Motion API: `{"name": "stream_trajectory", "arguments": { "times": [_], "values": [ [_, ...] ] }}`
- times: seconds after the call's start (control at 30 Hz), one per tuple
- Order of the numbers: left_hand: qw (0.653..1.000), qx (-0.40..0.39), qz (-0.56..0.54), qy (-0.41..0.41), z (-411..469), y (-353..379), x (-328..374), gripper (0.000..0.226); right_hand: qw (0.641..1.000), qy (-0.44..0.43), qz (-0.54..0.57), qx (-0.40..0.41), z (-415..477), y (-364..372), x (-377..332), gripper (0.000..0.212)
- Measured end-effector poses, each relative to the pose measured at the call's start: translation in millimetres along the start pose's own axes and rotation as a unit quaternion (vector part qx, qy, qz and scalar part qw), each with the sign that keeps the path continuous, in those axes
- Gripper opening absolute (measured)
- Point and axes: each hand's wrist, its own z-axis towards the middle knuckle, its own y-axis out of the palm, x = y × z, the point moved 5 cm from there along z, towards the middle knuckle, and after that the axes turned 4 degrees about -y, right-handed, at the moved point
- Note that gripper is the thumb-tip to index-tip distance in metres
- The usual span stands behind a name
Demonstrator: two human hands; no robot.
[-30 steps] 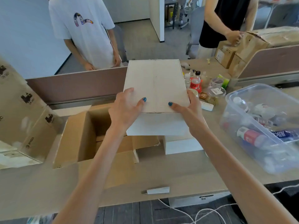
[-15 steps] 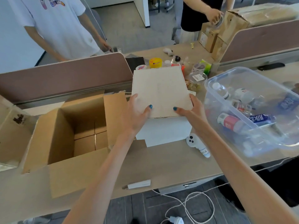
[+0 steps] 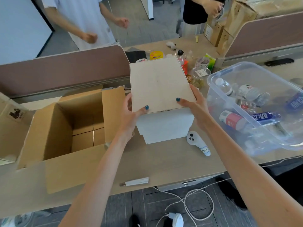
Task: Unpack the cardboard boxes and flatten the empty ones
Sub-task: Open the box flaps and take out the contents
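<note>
Both arms are bare, no sleeves showing. Left hand (image 3: 129,115) and right hand (image 3: 195,105) have teal polish on the thumbnails.

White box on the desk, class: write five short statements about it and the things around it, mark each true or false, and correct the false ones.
1. Both hands, the left hand and the right hand, grip the white rectangular box at its near corners. True.
2. The open brown cardboard box lies to the right of the white box. False: it lies to the left.
3. The clear plastic tub holds bottles. True.
4. The white handheld controller lies inside the tub. False: it lies on the wooden desk, near the white box.
5. The brown box's top flaps are closed. False: they are folded open, showing its inside.
</note>
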Motion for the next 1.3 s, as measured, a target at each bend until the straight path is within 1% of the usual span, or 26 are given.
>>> {"name": "stream_trajectory", "arguments": {
  "times": [0.1,0.3,0.6,0.8,0.9,1.0,1.07,1.1,1.2,1.27,1.3],
  "values": [
    [1.0,0.005,-0.004,0.001,7,3,3,0.07,1.0,0.012,0.002,-0.008,11,-1,1,0.053],
    [1.0,0.008,-0.007,-0.008,18,6,4,0.066,1.0,-0.003,0.003,-0.024,22,0,-2,0.047],
    [1.0,0.011,-0.011,-0.002,17,8,1,0.075,1.0,-0.011,0.011,-0.023,23,-1,0,0.05],
    [1.0,0.016,-0.02,-0.01,12,11,-2,0.075,0.999,-0.012,0.007,-0.03,21,-2,0,0.051],
    [1.0,0.02,-0.016,-0.013,12,11,-2,0.077,1.0,-0.018,0.001,-0.02,21,-3,-3,0.051],
    [1.0,0.023,0.002,-0.011,11,10,2,0.077,0.998,-0.023,-0.062,-0.007,21,-4,-1,0.053],
    [1.0,0.017,0.017,-0.008,10,9,6,0.07,0.988,-0.028,-0.149,0.002,21,-5,1,0.063],
    [1.0,0.013,0.028,-0.006,8,6,8,0.064,0.978,-0.035,-0.204,0.002,22,-5,1,0.065],
    [0.998,0.022,0.059,-0.002,4,-8,9,0.054,0.931,-0.084,-0.356,0.006,16,-1,-5,0.066],
    [0.996,0.034,0.083,-0.006,2,-23,6,0.052,0.888,-0.16,-0.431,0.015,7,6,-13,0.059],
    [0.994,0.043,0.101,-0.005,0,-31,4,0.049,0.876,-0.197,-0.44,0.012,2,12,-15,0.054]
  ]
}}
